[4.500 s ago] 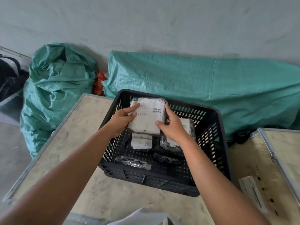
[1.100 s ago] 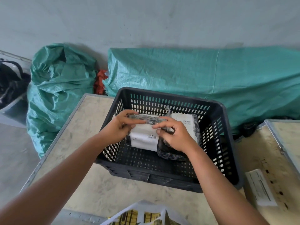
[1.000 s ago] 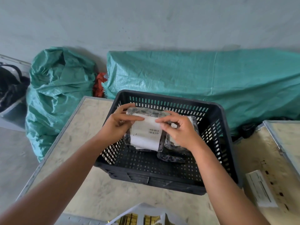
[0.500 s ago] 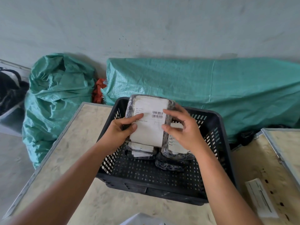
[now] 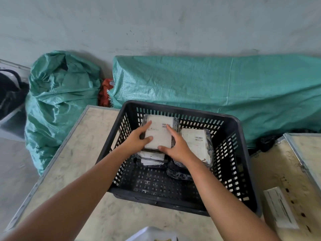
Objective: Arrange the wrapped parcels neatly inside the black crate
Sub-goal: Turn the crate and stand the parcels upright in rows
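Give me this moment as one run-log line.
phase: stacking | left hand + right hand: both on top parcel | under it: parcel stack | beside: second labelled parcel | container: black crate

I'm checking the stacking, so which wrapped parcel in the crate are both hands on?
The top parcel of the left stack, at the black crate's far wall. The left hand and right hand flank it; the right-side parcel lies untouched.
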Demonstrator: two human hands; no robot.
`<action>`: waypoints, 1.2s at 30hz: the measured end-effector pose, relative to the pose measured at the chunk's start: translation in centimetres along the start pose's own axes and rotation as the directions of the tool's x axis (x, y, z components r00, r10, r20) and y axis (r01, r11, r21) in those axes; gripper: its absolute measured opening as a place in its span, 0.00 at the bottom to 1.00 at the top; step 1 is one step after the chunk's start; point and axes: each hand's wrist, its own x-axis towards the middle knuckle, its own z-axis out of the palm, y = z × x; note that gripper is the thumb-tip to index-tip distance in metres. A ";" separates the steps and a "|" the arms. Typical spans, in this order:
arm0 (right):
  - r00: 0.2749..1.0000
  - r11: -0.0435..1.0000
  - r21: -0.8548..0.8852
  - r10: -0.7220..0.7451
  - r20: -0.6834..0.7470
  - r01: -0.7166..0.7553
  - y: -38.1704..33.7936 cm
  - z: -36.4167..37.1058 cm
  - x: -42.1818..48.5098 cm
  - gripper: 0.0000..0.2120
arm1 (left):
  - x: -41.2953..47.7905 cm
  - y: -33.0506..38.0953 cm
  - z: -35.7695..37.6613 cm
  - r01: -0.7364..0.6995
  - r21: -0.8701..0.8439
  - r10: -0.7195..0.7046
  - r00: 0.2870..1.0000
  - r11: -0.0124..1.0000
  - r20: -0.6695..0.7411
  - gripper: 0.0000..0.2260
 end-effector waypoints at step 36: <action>0.998 0.909 -0.411 0.069 -0.004 -0.064 0.6 2.2 -0.1 0.40 | 0.4 0.4 1.3 0.013 0.620 -0.126 0.982 0.785 0.139 0.38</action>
